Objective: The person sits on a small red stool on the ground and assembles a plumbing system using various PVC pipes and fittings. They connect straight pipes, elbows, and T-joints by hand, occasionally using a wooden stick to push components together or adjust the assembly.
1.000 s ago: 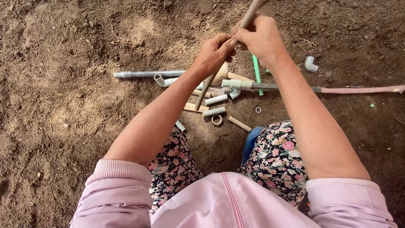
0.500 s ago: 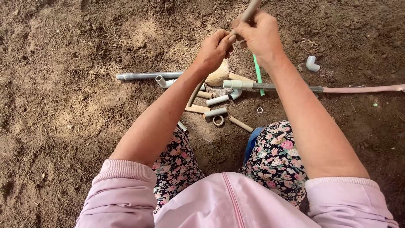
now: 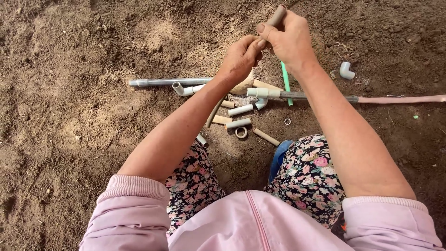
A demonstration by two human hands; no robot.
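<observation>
Matt grey plastic pipe pieces (image 3: 240,110), dull metal rod (image 3: 167,82), rough crumbly soil (image 3: 69,116)

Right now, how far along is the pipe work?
Done: one fitting sits joined on the grey pipe. In hand: both hands, left hand and right hand, grip a tan pipe. Left: loose pipe pieces and an elbow lie unjoined on the soil.

Pipe pieces (image 3: 239,110) on soil (image 3: 69,116), elbow fitting (image 3: 346,70) right.
</observation>
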